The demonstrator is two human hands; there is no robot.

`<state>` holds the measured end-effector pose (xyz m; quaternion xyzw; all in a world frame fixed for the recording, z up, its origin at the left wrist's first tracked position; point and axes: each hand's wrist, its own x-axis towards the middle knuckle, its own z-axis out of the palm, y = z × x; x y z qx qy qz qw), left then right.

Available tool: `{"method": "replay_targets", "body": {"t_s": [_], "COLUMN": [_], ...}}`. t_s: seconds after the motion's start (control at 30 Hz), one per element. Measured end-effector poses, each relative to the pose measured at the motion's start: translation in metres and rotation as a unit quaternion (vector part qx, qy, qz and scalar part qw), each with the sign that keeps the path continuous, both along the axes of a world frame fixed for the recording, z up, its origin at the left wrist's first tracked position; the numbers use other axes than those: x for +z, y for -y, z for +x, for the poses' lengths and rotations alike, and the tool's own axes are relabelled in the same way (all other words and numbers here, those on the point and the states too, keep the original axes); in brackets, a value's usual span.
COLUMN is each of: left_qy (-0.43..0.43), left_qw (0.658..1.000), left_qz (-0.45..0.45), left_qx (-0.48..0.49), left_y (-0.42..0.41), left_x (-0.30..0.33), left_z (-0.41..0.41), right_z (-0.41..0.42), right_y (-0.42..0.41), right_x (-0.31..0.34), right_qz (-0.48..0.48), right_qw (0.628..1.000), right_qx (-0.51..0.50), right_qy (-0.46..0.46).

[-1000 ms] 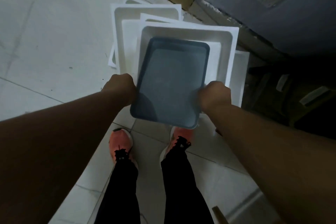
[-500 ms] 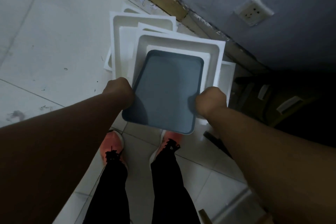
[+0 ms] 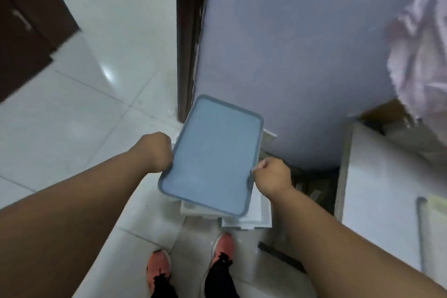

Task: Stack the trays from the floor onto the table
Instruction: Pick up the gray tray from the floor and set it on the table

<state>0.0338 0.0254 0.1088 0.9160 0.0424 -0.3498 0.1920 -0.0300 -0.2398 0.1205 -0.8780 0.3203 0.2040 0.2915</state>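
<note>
Blue tray (image 3: pixel 211 156) now lifted well clear of white trays (image 3: pixel 246 215) on floor, view swung up. Left hand (image 3: pixel 158 150) and right hand (image 3: pixel 272 178) clamped on its side edges. Table (image 3: pixel 377 176) just right, so next stop there probably.

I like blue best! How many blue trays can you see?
1. The blue tray is held up between the left hand and right hand. More could hide beneath it.

no writing to read here — no labels, no numbers.
</note>
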Motion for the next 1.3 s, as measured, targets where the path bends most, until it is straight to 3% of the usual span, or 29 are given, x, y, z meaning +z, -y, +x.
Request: {"method": "replay_targets", "body": {"t_s": [0.27, 0.63, 0.9, 1.3], "left_qy": [0.130, 0.335, 0.382, 0.286], "left_qw": [0.983, 0.919, 0.903, 0.931], "left_qz": [-0.111, -0.202, -0.195, -0.210], "left_qx": [0.068, 0.038, -0.023, -0.082], "left_y": [-0.002, 0.069, 0.176, 0.366], "left_x": [0.215, 0.377, 0.413, 0.361], "left_z": [-0.021, -0.100, -0.195, -0.329], "right_z": [-0.024, -0.124, -0.232, -0.405], "right_y": [0.005, 0.067, 0.172, 0.332], "right_x": [0.214, 0.381, 0.396, 0.363], "right_qz": [-0.050, -0.155, -0.197, -0.196], "right_qw": [0.980, 0.917, 0.894, 0.913], "right_qx": [-0.007, -0.048, -0.091, -0.162], "right_qy": [0.193, 0.364, 0.391, 0.319]}}
